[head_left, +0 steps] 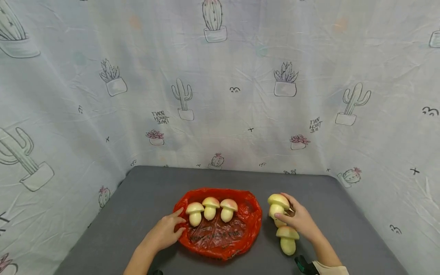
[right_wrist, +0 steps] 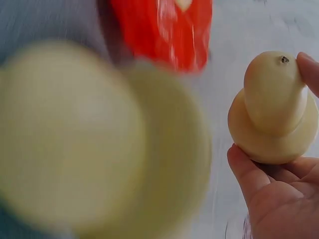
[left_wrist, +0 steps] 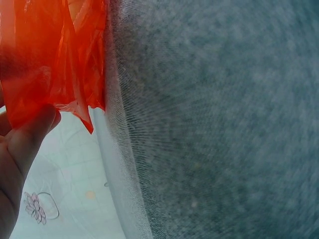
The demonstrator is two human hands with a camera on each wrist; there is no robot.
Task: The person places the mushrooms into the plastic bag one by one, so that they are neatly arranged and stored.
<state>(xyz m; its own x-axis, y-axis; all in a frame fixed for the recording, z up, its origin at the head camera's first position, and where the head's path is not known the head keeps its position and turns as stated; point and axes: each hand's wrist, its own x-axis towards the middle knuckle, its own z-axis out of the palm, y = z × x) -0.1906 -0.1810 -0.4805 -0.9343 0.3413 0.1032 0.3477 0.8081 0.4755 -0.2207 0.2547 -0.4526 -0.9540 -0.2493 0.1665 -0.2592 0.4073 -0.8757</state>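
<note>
A red plastic bag (head_left: 256, 229) lies spread wide with its rim folded outward. Inside, towards its far side, stand three pale yellow mushrooms (head_left: 211, 208) with pinkish caps. At the bag's left rim my left hand (head_left: 166, 231) pinches the plastic between thumb and fingers, as the left wrist view also shows. To the right of the bag, my right hand (head_left: 299, 217) grips a mushroom (right_wrist: 274, 99), thumb on the stem and fingers around the cap. Another mushroom (head_left: 288, 240) sits just below that hand and looms blurred in the right wrist view.
Grey cloth covers the table (head_left: 148, 191), whose far corners are rounded. Behind and beside it hangs a pale curtain (head_left: 233, 126) printed with potted cacti. A dark green wrist strap (head_left: 304, 265) shows by the right sleeve.
</note>
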